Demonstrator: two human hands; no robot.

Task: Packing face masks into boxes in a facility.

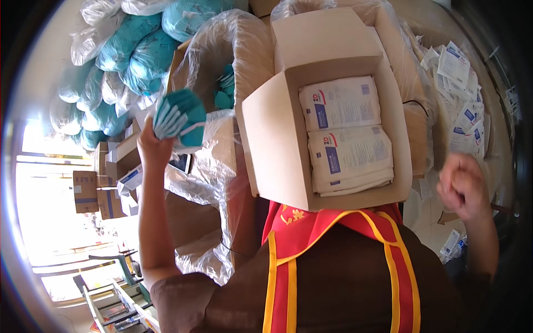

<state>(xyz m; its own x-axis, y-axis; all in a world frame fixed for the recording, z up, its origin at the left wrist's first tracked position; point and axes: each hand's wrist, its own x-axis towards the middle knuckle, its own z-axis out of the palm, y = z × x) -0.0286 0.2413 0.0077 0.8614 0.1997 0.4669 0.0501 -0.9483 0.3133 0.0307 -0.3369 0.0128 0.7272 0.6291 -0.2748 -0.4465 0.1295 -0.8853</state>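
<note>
Left of the open tan cardboard box [267,147], I've got my left hand [154,145] grasping a fanned stack of teal, cup-shaped masks [182,115] by one side. Right of the box, my right hand [465,187] is clenched, nothing showing in it. Careful: a loosened grip could let the masks slide apart, and their white band might snag the crinkled clear plastic liner [215,147] left of the box.

Matt cardboard, shiny plastic, plain cloth
The box [272,147] is smooth, matt cardboard; its packets [355,152] look papery and faintly wrinkled. The teal masks [190,111] seem matt and fabric-like, the clear plastic liner [214,141] glossy (and heavily creased), the red apron [288,236] smooth cloth.
</note>
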